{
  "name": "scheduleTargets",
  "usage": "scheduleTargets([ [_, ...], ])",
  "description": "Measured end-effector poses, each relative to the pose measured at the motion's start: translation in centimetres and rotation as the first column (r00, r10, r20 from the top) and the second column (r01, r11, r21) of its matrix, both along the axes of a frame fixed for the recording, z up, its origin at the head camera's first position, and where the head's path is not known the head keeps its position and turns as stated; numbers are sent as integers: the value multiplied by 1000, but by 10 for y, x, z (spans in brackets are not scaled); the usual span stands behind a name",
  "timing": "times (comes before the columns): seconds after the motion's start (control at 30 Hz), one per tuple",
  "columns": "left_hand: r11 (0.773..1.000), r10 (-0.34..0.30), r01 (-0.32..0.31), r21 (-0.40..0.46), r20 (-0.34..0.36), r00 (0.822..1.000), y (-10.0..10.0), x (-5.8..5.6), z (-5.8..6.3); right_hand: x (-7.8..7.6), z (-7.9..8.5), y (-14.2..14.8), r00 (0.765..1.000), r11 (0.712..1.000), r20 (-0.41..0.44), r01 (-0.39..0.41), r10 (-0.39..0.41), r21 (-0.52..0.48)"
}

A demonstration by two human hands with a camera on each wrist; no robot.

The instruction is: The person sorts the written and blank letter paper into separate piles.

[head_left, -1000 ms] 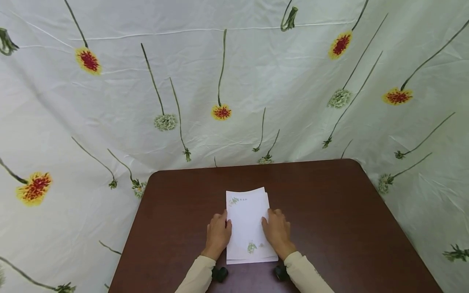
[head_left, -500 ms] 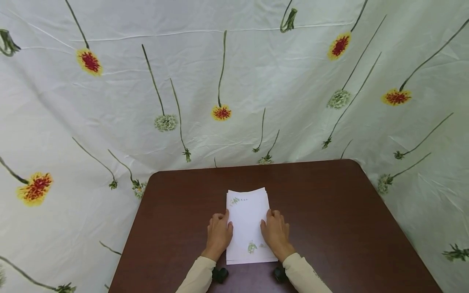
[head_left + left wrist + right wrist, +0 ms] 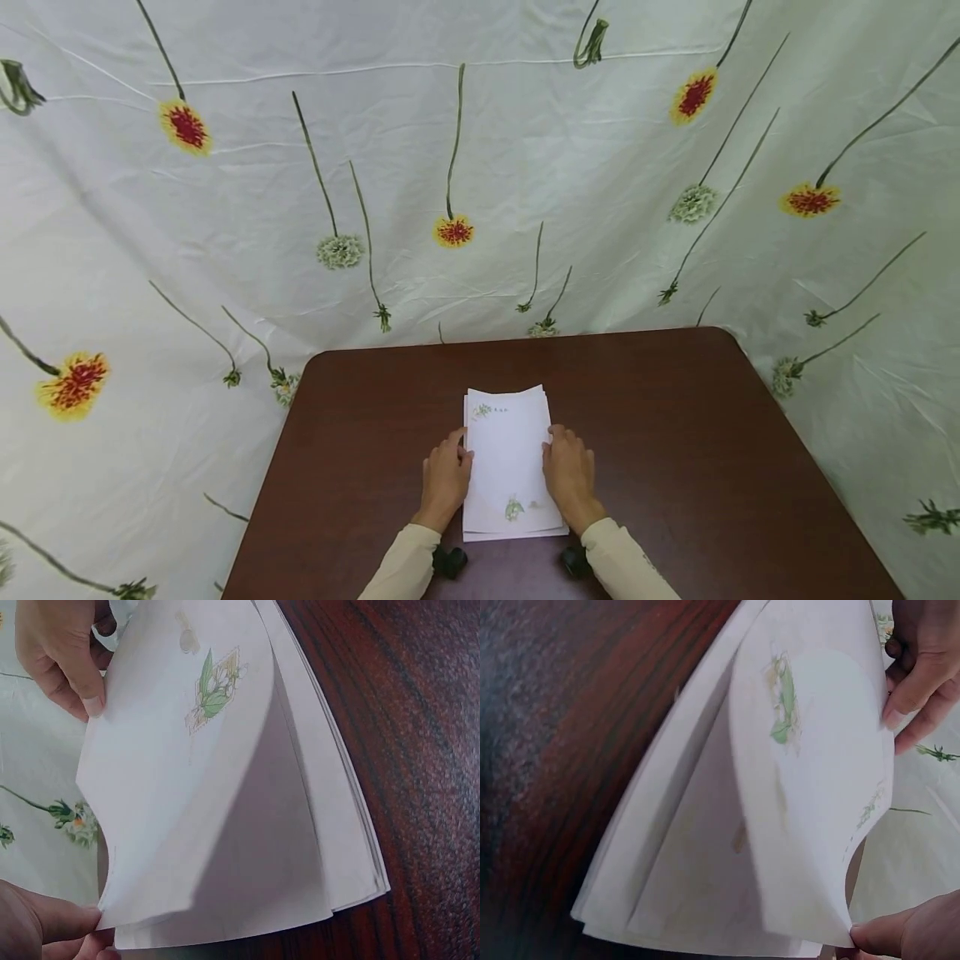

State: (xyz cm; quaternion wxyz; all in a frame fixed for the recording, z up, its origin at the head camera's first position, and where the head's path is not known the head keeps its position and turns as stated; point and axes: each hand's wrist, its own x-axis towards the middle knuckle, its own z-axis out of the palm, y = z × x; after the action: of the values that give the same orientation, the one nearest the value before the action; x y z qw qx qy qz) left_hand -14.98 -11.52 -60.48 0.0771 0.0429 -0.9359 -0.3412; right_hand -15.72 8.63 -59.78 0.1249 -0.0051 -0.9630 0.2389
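Note:
A white sheet of paper (image 3: 506, 458), printed with a small leaf motif near its lower end and a flower spray at its top left, lies on a stack of paper (image 3: 337, 802). My left hand (image 3: 444, 483) pinches the sheet's left edge between thumb (image 3: 71, 919) and fingers. On the opposite side, my right hand (image 3: 570, 477) pinches the right edge, its thumb (image 3: 881, 936) on top. Both wrist views show this upper sheet bowed and raised off the sheets beneath, which sit slightly uneven. The fingers under the paper are partly hidden.
The stack lies on a dark brown wooden table (image 3: 675, 433) with rounded far corners. Behind it hangs a pale cloth (image 3: 510, 142) printed with long-stemmed flowers. Small black devices (image 3: 450, 562) sit below the wrists, by the cream sleeves (image 3: 626, 558).
My right hand has shifted slightly right, and its thumb covers less of the sheet. My left hand's fingers have moved a little to the left. The upper sheet has moved very slightly over the stack.

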Motion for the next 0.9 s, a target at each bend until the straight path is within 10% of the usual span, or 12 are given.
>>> scheduleTargets([
  [0.27,993,51,-56,106,52,997,-14,0,5,-4,12,-3,993,975,114,17,9,-222],
  [0.9,984,154,-161,72,92,984,-92,12,29,-24,30,-59,952,930,222,-128,213,-343],
])
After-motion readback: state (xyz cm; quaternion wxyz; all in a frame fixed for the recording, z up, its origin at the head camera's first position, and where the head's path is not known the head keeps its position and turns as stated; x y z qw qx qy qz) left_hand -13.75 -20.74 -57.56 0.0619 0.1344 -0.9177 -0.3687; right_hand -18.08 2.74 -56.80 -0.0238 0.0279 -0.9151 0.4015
